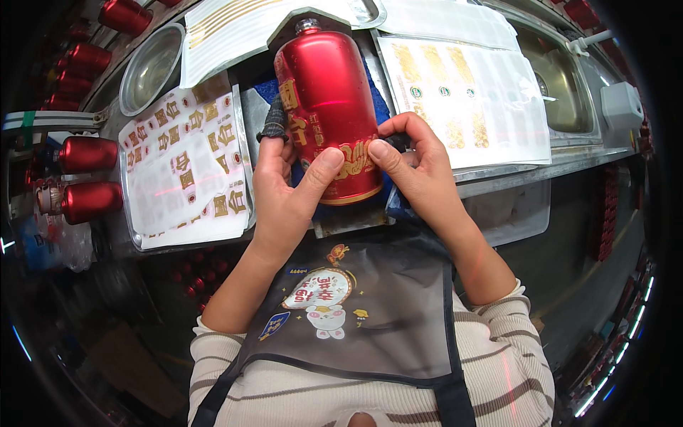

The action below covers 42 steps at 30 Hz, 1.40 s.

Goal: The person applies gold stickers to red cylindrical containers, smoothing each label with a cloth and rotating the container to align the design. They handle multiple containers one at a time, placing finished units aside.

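Note:
A large glossy red bottle (331, 92) with gold decoration lies in front of me, its neck pointing away and its base toward me. My left hand (288, 171) is closed on its left side, with the thumb pressed on the lower front. Dark covers wrap some fingers of that hand. On the lower right side, my right hand (413, 156) grips the bottle, thumb on the gold band near the base. A dark cover shows on one finger there too. Blue cloth (267, 90) lies under the bottle.
Gold-printed decal sheets (188, 167) lie in a tray at left; more sheets (462, 92) lie at right. A metal bowl (153, 67) stands back left, near red bottles (89, 153). At far right are a sink (558, 78) and a white container (621, 107).

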Each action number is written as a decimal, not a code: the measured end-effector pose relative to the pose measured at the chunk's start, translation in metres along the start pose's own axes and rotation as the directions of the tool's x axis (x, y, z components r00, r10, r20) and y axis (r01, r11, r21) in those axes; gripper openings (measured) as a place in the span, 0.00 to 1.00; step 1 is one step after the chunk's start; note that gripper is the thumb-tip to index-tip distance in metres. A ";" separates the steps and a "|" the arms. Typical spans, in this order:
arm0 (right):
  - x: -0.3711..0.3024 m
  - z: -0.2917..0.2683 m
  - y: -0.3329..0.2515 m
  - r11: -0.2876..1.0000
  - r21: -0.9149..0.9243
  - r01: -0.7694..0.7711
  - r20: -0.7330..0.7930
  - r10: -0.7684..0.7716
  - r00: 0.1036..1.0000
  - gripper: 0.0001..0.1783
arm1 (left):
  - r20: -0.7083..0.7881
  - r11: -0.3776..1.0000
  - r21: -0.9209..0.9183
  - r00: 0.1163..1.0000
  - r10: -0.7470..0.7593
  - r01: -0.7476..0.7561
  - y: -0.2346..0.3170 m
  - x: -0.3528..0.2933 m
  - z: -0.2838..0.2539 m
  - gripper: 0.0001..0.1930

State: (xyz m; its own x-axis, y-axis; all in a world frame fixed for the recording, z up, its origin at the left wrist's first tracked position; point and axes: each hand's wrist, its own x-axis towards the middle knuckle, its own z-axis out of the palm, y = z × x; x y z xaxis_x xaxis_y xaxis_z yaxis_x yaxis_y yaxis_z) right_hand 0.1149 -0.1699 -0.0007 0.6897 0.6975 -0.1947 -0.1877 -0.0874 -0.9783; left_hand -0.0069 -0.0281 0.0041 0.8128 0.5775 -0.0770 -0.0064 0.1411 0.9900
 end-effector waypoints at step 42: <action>-0.009 -0.007 -0.035 0.984 0.176 0.042 -0.173 -0.011 0.985 0.10 | 0.142 0.853 0.503 0.987 0.078 -0.140 -0.018 -0.012 -0.028 0.59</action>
State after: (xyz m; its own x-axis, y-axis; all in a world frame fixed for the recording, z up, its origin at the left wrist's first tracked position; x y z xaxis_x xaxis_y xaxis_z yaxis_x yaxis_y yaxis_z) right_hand 0.1199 -0.1782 0.0348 0.8022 0.5649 -0.1935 -0.2791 0.0682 -0.9578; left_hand -0.0330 -0.0149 -0.0164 0.8843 0.4666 0.0176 0.1744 -0.3651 0.9145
